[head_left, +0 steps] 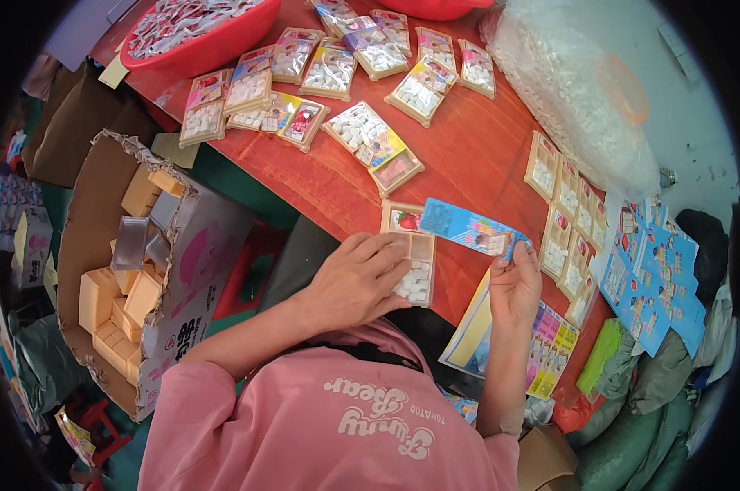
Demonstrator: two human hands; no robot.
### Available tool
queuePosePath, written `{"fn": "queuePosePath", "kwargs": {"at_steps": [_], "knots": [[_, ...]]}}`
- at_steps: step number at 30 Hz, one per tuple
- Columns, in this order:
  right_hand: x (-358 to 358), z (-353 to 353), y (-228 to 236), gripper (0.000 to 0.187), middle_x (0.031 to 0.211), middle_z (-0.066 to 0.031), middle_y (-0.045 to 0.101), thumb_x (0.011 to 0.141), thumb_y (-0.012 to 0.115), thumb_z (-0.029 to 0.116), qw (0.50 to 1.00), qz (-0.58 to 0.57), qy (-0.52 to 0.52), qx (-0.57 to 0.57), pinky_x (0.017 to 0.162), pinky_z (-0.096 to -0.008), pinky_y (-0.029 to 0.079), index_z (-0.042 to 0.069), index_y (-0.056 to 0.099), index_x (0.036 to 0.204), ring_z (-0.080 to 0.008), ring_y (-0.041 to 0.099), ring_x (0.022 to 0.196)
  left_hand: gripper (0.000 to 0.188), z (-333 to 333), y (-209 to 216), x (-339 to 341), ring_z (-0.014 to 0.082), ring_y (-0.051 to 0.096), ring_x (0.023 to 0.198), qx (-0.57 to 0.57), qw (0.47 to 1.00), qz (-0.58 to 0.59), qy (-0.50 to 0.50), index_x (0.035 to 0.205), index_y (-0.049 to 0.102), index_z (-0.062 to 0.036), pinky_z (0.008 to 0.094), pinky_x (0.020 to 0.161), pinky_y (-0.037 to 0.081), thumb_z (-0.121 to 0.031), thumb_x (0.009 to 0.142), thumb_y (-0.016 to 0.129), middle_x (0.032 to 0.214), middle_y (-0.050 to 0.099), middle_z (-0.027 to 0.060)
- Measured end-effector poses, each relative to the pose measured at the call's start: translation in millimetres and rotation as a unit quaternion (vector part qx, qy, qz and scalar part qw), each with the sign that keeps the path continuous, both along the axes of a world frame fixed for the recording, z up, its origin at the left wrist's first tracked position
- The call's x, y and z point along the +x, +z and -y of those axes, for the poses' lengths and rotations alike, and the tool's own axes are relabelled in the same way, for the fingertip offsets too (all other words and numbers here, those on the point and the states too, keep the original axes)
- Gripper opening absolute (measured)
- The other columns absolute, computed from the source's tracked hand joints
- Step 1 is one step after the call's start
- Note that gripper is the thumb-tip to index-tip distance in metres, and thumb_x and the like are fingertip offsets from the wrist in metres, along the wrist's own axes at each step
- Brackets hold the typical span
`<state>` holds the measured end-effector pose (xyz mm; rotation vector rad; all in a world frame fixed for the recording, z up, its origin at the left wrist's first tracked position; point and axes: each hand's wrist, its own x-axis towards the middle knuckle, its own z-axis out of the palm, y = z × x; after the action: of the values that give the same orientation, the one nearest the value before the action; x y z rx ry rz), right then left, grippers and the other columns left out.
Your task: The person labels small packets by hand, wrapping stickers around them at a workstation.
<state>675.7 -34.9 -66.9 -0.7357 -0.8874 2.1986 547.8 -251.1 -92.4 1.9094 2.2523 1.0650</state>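
A cream compartment tray (424, 292) sits at the near edge of the red table, with white pieces in its lower part and a red strawberry-pictured packet (406, 219) at its top. My left hand (357, 277) grips the tray's left side, its fingers reaching over the rim and hiding part of the compartments. To the right, my right hand (517, 282) pinches the end of a blue printed card strip (466, 227) between thumb and fingers. The strip slants above the tray, its left end over the tray's upper right corner.
Several filled, wrapped trays (329, 69) lie across the red table (484, 147). More open trays (554, 245) stand in rows at right, beside blue card sheets (652, 274). A big bag of white pieces (574, 98) and a red basin of packets (259, 33) stand behind. A carton (198, 286) holds empty trays.
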Motion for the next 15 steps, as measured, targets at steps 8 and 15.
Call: {"fn": "queuePosePath", "kwargs": {"at_steps": [8,15], "knots": [[-5,1,-1,0.013,0.091,-0.0058,0.063,0.086,0.058,0.000,1.000,-0.002,0.019,-0.006,0.063,-0.0237,0.050,0.007,0.052,0.096,-0.0132,0.062,0.080,0.047,5,-4,10,0.0302,0.050,0.104,0.028,0.999,0.004,0.041,0.107,0.057,-0.0027,0.0411,0.088,0.041,-0.028,0.071,0.071,0.110,0.053,0.0117],[-14,23,-8,0.019,0.087,-0.0056,0.062,0.083,0.060,-0.002,0.995,0.072,0.067,0.004,0.066,-0.0267,0.053,0.006,0.050,0.098,-0.0138,0.063,0.078,0.034,18,2,1,0.0183,0.058,0.086,0.200,0.741,0.636,0.081,0.103,0.048,-0.0006,0.0314,0.066,0.051,-0.024,0.082,0.062,0.093,0.057,0.0116]]}}
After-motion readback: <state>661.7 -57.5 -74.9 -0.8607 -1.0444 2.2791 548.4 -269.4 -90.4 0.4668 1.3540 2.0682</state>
